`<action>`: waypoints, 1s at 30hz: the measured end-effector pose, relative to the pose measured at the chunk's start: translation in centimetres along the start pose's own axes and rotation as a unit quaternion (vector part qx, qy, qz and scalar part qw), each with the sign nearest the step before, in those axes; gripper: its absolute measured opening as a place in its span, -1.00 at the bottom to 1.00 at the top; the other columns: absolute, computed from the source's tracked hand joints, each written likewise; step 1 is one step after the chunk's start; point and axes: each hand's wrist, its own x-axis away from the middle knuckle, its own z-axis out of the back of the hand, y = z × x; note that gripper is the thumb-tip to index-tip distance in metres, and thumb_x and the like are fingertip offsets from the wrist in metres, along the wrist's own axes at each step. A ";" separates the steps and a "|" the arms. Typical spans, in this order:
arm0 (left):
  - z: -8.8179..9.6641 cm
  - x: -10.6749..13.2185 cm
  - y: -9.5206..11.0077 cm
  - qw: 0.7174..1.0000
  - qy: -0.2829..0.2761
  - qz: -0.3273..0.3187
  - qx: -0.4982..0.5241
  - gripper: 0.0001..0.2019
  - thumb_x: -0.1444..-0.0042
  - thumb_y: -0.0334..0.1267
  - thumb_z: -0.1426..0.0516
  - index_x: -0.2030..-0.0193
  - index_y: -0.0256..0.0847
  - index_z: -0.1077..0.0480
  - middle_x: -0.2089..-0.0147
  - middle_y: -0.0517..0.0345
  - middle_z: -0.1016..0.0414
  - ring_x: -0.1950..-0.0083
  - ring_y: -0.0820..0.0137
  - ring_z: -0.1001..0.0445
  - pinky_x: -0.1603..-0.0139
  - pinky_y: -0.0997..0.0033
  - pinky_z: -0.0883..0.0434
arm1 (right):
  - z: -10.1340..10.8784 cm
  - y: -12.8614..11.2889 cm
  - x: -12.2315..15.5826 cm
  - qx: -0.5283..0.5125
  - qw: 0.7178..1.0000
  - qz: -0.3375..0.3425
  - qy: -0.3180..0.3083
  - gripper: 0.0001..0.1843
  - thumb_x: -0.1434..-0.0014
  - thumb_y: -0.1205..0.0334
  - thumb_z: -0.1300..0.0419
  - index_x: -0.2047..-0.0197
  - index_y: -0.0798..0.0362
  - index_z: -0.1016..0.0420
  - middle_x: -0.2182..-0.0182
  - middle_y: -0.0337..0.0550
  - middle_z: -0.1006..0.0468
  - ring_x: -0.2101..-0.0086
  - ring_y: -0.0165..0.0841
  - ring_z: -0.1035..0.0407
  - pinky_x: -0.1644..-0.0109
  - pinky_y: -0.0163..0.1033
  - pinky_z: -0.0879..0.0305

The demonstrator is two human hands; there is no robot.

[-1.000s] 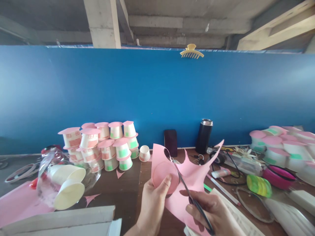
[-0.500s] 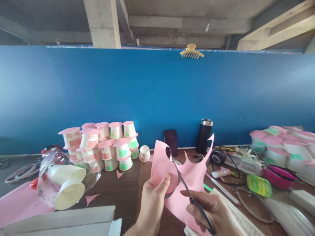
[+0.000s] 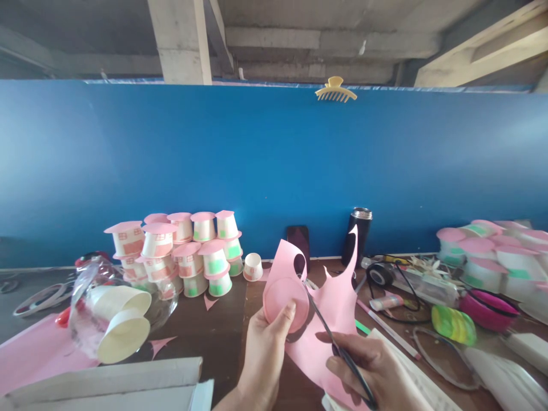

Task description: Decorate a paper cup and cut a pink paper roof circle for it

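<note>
- Here, the left hand's (image 3: 264, 351) grip pinches pink paper (image 3: 336, 305).
- The right hand's (image 3: 379, 365) grip is wrapped around scissors (image 3: 354, 370).
- Pink-topped cups (image 3: 188, 266) stand stacked on the table (image 3: 192, 331).

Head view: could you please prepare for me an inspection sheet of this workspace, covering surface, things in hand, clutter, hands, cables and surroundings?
Surface: dark brown tabletop, crowded at both sides.
Things in hand: pink sheet with a jagged edge; round pink piece against it; dark-handled scissors.
Clutter: stacked pink-topped cups at left and right; clear plastic bag around plain cups; pink scrap; black bottle, upright.
Hands: left hand pinches the round pink piece, thumb on top; right hand grips the scissors at the sheet.
Cables: black cord, looped at right; ends unclear.
Surroundings: blue panel, yellow claw clip at its top; concrete column beyond.
</note>
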 end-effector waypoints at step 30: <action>-0.8 0.3 -0.3 0.999 0.043 0.016 0.019 -0.62 0.08 0.03 -0.28 0.46 -0.32 -0.41 0.56 0.18 -0.37 0.52 0.48 -0.25 0.48 0.48 -0.19 | -0.5 1.0 -0.5 -0.060 0.998 0.001 -0.001 -0.44 0.07 -0.05 -0.35 0.10 0.21 -0.59 0.78 -0.37 -0.25 0.73 -0.53 -0.12 0.67 -0.39 -0.02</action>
